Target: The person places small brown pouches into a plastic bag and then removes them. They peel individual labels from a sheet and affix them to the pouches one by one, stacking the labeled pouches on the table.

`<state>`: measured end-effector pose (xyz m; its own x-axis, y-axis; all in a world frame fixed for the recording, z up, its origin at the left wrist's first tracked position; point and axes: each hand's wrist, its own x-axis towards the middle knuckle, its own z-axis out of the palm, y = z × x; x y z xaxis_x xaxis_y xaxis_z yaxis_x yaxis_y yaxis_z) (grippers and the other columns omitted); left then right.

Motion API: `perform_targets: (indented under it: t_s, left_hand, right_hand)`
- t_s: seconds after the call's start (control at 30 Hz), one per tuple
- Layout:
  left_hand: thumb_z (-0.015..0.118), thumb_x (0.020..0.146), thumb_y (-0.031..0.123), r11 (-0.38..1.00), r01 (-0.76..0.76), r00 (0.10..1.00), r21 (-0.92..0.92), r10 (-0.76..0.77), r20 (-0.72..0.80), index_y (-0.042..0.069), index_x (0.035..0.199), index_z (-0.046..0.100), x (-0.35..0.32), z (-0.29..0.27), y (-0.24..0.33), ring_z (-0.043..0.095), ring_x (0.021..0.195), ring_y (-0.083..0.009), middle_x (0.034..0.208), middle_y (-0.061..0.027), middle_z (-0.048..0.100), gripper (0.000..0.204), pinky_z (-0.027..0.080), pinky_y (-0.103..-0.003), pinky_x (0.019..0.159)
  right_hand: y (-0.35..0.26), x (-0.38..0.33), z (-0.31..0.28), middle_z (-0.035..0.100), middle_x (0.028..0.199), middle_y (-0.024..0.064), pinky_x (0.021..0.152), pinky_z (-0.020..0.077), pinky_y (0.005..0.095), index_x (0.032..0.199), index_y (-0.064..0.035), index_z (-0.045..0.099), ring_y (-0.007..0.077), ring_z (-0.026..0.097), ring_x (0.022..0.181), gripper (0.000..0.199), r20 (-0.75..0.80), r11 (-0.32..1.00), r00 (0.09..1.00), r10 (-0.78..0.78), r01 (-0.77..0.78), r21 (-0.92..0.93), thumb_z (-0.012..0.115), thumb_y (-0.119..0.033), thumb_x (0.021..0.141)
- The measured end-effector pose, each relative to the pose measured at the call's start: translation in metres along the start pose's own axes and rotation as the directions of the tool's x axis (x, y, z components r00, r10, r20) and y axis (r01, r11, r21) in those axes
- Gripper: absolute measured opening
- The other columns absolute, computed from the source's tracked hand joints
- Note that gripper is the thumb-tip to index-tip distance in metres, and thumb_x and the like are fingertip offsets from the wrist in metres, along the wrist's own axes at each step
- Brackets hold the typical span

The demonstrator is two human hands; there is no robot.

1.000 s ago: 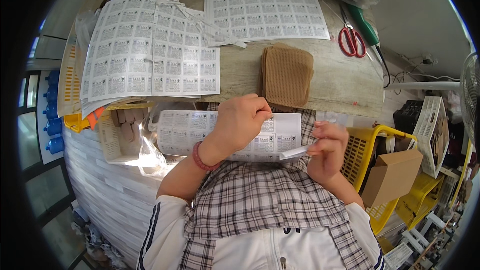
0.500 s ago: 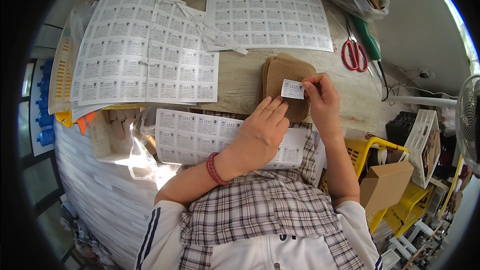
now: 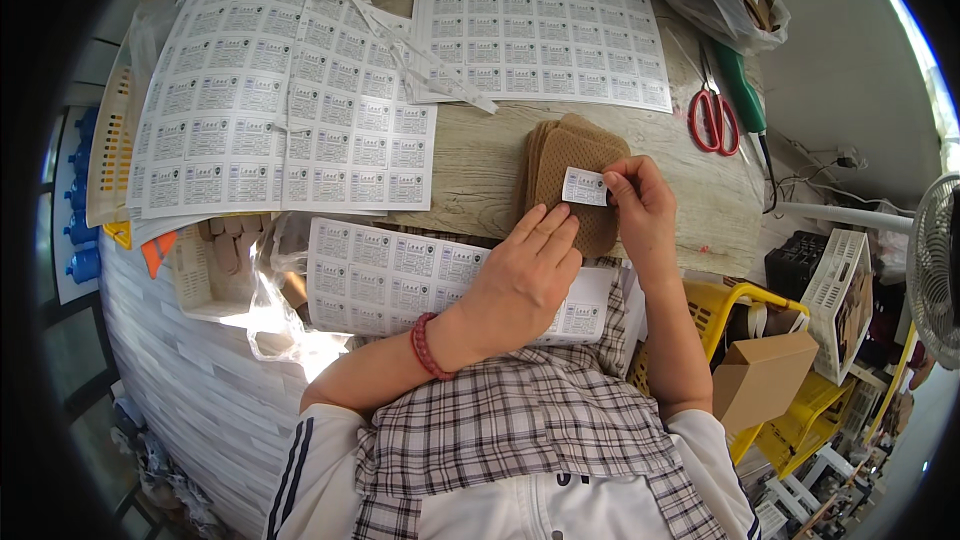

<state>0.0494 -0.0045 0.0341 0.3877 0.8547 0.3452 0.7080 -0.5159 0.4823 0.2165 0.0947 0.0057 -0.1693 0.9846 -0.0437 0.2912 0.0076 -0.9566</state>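
Observation:
A stack of brown, textured, round-cornered pads (image 3: 545, 162) lies at the front edge of the wooden table. My right hand (image 3: 643, 202) pinches the right end of a small white printed label (image 3: 584, 186) between thumb and fingers, with the label over the top pad. My left hand (image 3: 527, 275) reaches in from the lower left, its fingers stretched out and the tips at the near left side of the pads, just below the label. Under that hand, a sheet of printed labels (image 3: 385, 275) lies across my lap; my wrist and hand hide part of it.
Large label sheets (image 3: 215, 120) cover the table's left, with torn white strips (image 3: 440, 75) on them; another stack of sheets (image 3: 540, 30) lies behind. Red-handled scissors (image 3: 713, 122) and a green-handled tool (image 3: 738, 90) lie right. A yellow crate (image 3: 705, 310) and a fan (image 3: 932, 250) stand further right.
My head view has shifted slightly. The label sits nearly where it was over the top pad, still pinched by my right hand, and my left hand's fingers remain beside it.

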Motion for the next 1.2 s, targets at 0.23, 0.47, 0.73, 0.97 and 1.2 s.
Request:
perform_targets:
  t_s: [0.23, 0.47, 0.73, 0.97, 1.2]
  left_hand:
    - [0.054, 0.077, 0.001, 1.000, 0.024, 1.000, -0.013, -0.024, -0.006, -0.008, 0.093, 0.061, 0.001, -0.001, 0.002, 0.054, 0.123, -0.0402, 0.121, -0.0277, 0.059, 0.019, 0.040, -0.051, 0.110]
    - [0.054, 0.075, -0.003, 0.988, 0.095, 0.995, -0.122, -0.093, 0.022, -0.007, 0.086, 0.057, 0.000, -0.002, 0.002, 0.049, 0.126, -0.0410, 0.129, -0.0273, 0.052, 0.012, 0.043, -0.047, 0.109]
    - [0.052, 0.079, -0.007, 0.991, 0.081, 0.996, -0.107, -0.083, -0.017, -0.006, 0.084, 0.057, 0.005, -0.006, 0.002, 0.040, 0.138, -0.0407, 0.143, -0.0286, 0.043, 0.007, 0.040, -0.046, 0.111]
    - [0.053, 0.081, -0.004, 0.996, 0.088, 0.994, 0.012, -0.089, 0.063, -0.006, 0.091, 0.057, 0.001, 0.001, 0.004, 0.043, 0.136, -0.0398, 0.138, -0.0290, 0.049, 0.011, 0.038, -0.049, 0.112]
    - [0.054, 0.080, -0.002, 0.994, 0.096, 0.991, 0.044, -0.099, 0.084, -0.006, 0.091, 0.058, 0.001, 0.002, 0.006, 0.043, 0.135, -0.0404, 0.139, -0.0293, 0.048, 0.012, 0.037, -0.049, 0.113]
  right_hand:
    - [-0.002, 0.000, 0.001, 0.061, 0.075, 0.0030, 0.065, 0.0463, 0.0265, 0.092, -0.0013, 0.061, 0.0107, 0.054, 0.069, 0.004, -0.016, 0.997, 1.000, -0.009, 0.007, -0.078, 0.064, -0.004, 0.093]
    - [-0.006, -0.004, 0.004, 0.064, 0.076, 0.0071, 0.064, 0.0480, 0.0286, 0.092, -0.0015, 0.061, 0.0144, 0.057, 0.067, 0.005, -0.050, 0.983, 0.995, -0.088, 0.078, -0.168, 0.065, -0.002, 0.091]
    - [-0.008, -0.006, 0.006, 0.065, 0.078, 0.0090, 0.066, 0.0502, 0.0306, 0.092, -0.0020, 0.061, 0.0171, 0.061, 0.068, 0.006, -0.075, 0.975, 0.988, -0.136, 0.119, -0.189, 0.066, -0.002, 0.090]
    - [-0.002, -0.009, 0.008, 0.063, 0.079, 0.0118, 0.064, 0.0510, 0.0352, 0.094, -0.0036, 0.060, 0.0264, 0.063, 0.070, 0.008, -0.065, 0.917, 0.965, -0.253, 0.217, -0.336, 0.066, -0.003, 0.088]
    - [-0.010, -0.017, 0.013, 0.059, 0.102, 0.0130, 0.067, 0.0530, 0.0400, 0.118, -0.0081, 0.061, 0.0317, 0.064, 0.083, 0.031, -0.100, 0.851, 0.946, -0.309, 0.229, -0.472, 0.068, -0.008, 0.088]
